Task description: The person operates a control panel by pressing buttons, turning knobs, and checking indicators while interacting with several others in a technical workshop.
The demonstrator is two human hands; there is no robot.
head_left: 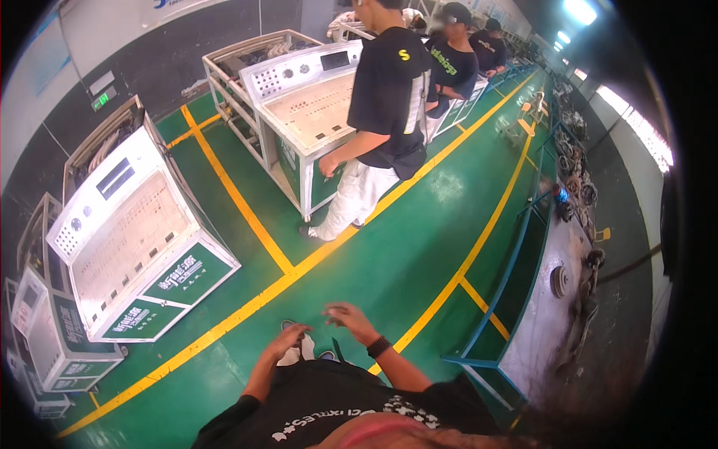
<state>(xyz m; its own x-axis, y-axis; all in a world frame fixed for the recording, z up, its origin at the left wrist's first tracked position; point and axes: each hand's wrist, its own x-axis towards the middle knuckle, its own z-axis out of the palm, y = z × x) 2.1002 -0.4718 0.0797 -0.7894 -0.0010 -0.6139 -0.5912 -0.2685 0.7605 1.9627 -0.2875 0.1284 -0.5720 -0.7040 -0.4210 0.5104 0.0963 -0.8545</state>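
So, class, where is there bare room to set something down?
Bare: the green floor between the long yellow lines, beyond the right hand; also the pale tabletop between the blue frame and metal disc. Crowded: the tabletop's right side, lined with metal parts.

I count three black-shirted co-workers (390, 82) (453, 61) (488, 49), upper centre; two bare hands (289, 340) (354, 322) and one dark wristband (378, 346), lower centre; one lit green sign (100, 100), upper left.

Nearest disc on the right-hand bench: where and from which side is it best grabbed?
Grip the disc by its outer rim, probably from the aisle side: it is round, bare bench shows there, and other parts lie beyond it.
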